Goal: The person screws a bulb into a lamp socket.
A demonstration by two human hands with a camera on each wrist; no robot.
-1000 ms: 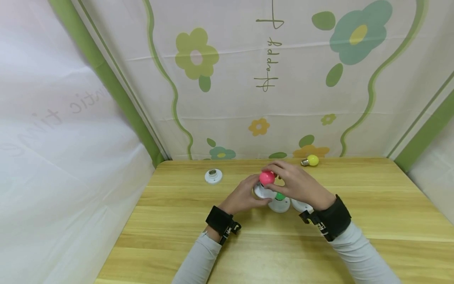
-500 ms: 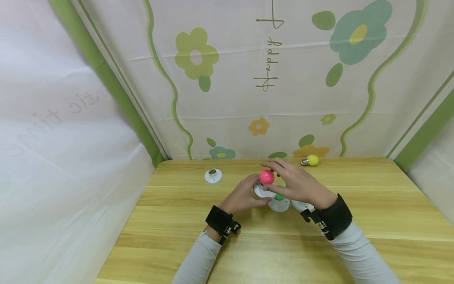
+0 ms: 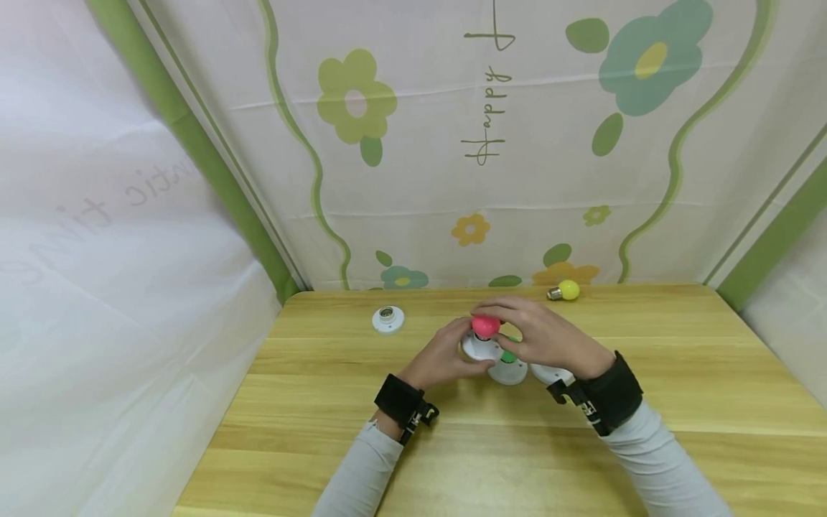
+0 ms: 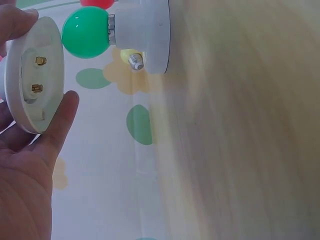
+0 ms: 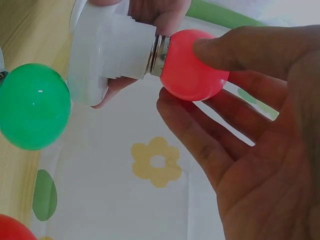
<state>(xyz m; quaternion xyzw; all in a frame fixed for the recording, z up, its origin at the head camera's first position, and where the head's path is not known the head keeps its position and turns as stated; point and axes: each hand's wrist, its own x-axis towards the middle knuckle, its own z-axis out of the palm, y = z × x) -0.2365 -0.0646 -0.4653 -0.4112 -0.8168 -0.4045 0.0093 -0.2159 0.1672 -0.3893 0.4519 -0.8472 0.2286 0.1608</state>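
Right hand [image 3: 539, 332], thumb and fingers pinching a pink bulb [image 3: 486, 326] just right of lower centre in the head view; left hand [image 3: 442, 357] gripping the white socket [image 3: 479, 347] beneath, clear of the surface [image 3: 504, 467]. Step, as judged: threading bulb into socket; next calls for turning the bulb, socket steady. Long axis near upright, glass upward, metal base downward. Farther, right of centre: yellow bulb [image 3: 569, 289], on its side.

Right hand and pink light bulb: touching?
Touching. The right wrist view shows it: thumb of the right hand lies on the pink light bulb.
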